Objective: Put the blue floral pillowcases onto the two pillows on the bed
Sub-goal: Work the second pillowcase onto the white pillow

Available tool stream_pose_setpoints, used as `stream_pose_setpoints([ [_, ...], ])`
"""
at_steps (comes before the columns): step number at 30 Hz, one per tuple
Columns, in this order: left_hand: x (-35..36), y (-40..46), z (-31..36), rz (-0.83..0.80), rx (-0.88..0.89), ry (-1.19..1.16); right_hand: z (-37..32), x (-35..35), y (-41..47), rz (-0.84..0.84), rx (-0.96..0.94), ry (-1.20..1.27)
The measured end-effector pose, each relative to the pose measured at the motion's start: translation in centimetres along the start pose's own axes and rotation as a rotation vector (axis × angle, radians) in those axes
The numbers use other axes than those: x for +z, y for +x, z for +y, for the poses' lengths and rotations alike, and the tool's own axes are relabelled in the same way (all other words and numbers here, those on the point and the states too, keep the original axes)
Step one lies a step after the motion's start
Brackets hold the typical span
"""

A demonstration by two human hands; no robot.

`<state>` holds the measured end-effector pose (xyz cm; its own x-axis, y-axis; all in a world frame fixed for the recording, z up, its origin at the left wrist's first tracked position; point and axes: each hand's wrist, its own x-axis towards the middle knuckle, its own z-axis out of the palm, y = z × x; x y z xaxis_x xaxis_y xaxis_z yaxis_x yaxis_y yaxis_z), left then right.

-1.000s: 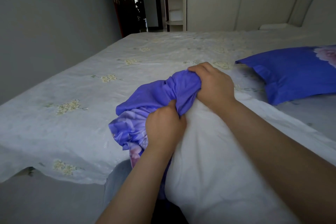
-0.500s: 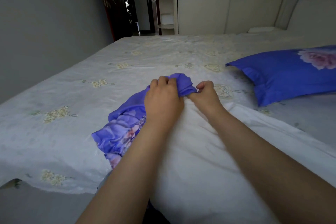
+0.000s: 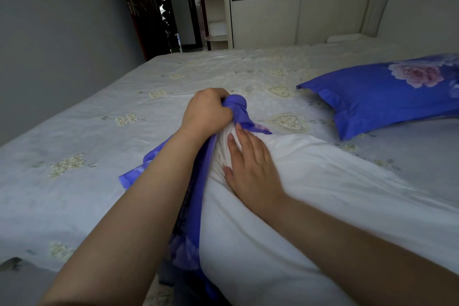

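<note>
A bare white pillow point(image 3: 285, 206) lies in front of me on the bed, its far corner bunched up. My left hand point(image 3: 206, 113) grips the gathered blue floral pillowcase point(image 3: 190, 201) at that corner, and the cloth trails down the pillow's left side under my forearm. My right hand point(image 3: 250, 164) lies flat with straight fingers on the white pillow just below the corner. A second pillow point(image 3: 387, 92) in a blue floral case lies at the right.
The bed point(image 3: 124, 146) has a pale sheet with yellow flower and heart prints, and its near left edge drops off by a grey wall point(image 3: 62, 32). A white wardrobe point(image 3: 298, 7) and a dark open doorway point(image 3: 164, 7) stand beyond.
My right hand let go of the blue cloth and now lies flat on the white pillow. My left hand moved up to the far corner, still holding the pillowcase.
</note>
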<state>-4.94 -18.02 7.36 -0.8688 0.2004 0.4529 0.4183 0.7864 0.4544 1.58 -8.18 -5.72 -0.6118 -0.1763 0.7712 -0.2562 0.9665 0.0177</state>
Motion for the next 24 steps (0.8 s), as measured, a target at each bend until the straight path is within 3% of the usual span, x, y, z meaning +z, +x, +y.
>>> stream_pose_setpoints([
  [6, -0.2, 0.5, 0.1, -0.049, -0.004, -0.016, 0.2, 0.3, 0.4, 0.103, -0.092, 0.043],
  [13, 0.4, 0.3, -0.2, -0.08, 0.053, -0.098, 1.4, 1.1, 5.0, -0.407, -0.134, 0.088],
  [20, 0.8, -0.4, -1.3, -0.1, -0.011, -0.441, 2.0, 1.0, 6.4, -0.447, -0.019, 0.357],
  [24, 1.2, -2.0, -1.2, -0.177, -0.006, -0.609, 2.4, 1.8, 6.7, -0.657, 0.094, 0.356],
])
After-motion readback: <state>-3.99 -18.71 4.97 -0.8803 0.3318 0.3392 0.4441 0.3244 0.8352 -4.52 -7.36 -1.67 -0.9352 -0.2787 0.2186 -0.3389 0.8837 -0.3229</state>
